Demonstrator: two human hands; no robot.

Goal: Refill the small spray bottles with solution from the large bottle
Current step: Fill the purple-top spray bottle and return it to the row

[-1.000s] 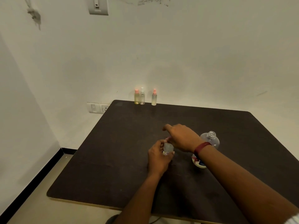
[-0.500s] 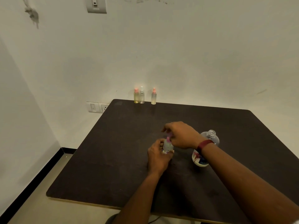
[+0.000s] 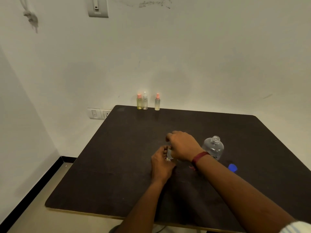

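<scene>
My left hand (image 3: 161, 163), in the lower middle of the frame, is wrapped round the body of a small spray bottle (image 3: 168, 154) standing on the dark table (image 3: 117, 165). My right hand (image 3: 182, 145) sits just above it, fingers curled down over the bottle's top. The sprayer head is hidden under that hand, so I only judge that I have it pinched for screwing on or off. A red wristband (image 3: 199, 157) circles the right wrist.

Only a sliver of the bottle shows between my hands: pale, clear plastic with a bit of printed pattern low down. It should be light and thin-walled, so a hard squeeze could dent it or push liquid out. I would hold the body low and firm and turn only the head. Wet plastic may be slick.

Just right of my hands stands the large bottle (image 3: 213, 147), clear, round-shouldered, neck open, with a label partly hidden by my wrist. It is the heavier one, best taken round its belly. A blue cap (image 3: 232, 167) lies near it, toward the right edge.

At the table's far edge, upper middle of the frame, three spray bottles (image 3: 145, 103) stand upright, two touching, one apart.
</scene>
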